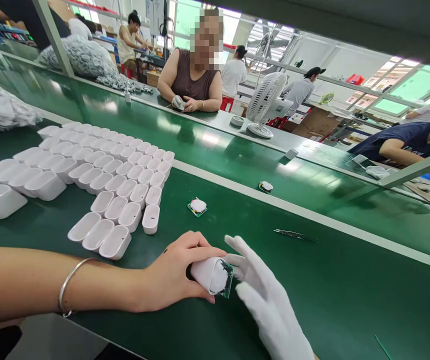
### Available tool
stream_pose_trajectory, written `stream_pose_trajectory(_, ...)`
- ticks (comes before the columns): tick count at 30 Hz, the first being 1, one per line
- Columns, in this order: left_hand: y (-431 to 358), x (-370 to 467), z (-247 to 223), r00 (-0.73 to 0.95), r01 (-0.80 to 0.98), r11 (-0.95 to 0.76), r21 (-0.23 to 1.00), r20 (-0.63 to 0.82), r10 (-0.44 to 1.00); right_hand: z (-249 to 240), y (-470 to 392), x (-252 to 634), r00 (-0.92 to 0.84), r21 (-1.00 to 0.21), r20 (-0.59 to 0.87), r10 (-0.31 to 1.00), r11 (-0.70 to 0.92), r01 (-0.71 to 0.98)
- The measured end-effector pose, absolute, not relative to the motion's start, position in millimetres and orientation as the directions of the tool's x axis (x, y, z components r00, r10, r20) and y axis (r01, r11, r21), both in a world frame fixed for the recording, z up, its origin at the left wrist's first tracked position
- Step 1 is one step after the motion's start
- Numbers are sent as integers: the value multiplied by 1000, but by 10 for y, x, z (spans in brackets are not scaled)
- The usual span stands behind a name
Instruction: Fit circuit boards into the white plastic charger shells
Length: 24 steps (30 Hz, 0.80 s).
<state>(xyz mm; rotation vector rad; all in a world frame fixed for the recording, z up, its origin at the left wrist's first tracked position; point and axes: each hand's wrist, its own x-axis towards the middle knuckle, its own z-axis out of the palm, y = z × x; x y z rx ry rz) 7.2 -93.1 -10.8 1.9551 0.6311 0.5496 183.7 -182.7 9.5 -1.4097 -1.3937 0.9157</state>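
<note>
My left hand [179,272], bare and with a bangle at the wrist, wraps round a white oval cup [204,274] tilted on its side. At the cup's mouth is a green circuit board [228,281] with a white pad [218,278] on it. Just right of the board is my right hand [262,290], in a white glove, its fingers apart and nothing gripped; whether a fingertip touches the board is hard to tell. Beyond the hands lies another board with a white pad [198,205].
Rows of white cups [114,242] cover the left of the green table [335,300]. Tweezers [295,234] lie at the right. On the green belt sits another padded board [265,186]. Across it are a person [194,80] and a fan [265,100].
</note>
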Motion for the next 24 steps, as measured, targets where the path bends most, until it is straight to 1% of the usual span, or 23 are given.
stream_pose_trajectory(1,-926,71,-102,770,182,-431,884,145,622,113,-1803,1829,71,-982,-17,997,-30,186)
stream_pose_trajectory(2,-920,71,-96,779,167,-465,870,172,603,136,-1774,1807,41,-988,-112,993,-116,106)
stream_pose_trajectory(3,-915,73,-91,789,155,-493,856,192,583,162,-1741,1773,10,-981,-182,983,-182,69)
stream_pose_trajectory(5,-913,80,-86,811,131,-526,840,215,545,209,-1680,1678,-11,-958,-285,959,-284,51)
stream_pose_trajectory(8,-929,90,-90,824,99,-525,845,226,520,241,-1635,1549,54,-932,-363,930,-362,-23)
stream_pose_trajectory(10,-951,88,-86,832,90,-482,872,200,517,232,-1635,1530,80,-931,-364,928,-360,-60)
stream_pose_trajectory(11,-962,85,-79,836,88,-452,887,181,517,220,-1639,1549,80,-935,-355,931,-352,-53)
stream_pose_trajectory(14,-976,76,-43,835,79,-366,927,139,533,180,-1658,1694,4,-942,-335,942,-335,18)
stream_pose_trajectory(16,-963,80,-22,813,111,-306,945,91,575,158,-1670,1816,-29,-946,-322,946,-320,57)
stream_pose_trajectory(18,-933,92,-17,792,170,-230,958,5,610,139,-1683,1907,30,-947,-304,952,-305,101)
stream_pose_trajectory(20,-900,104,-28,789,217,-165,962,-73,610,119,-1701,1941,148,-936,-285,947,-308,171)
stream_pose_trajectory(24,-866,115,-64,791,224,-77,972,-135,597,71,-1739,1919,272,-892,-196,942,-286,350)
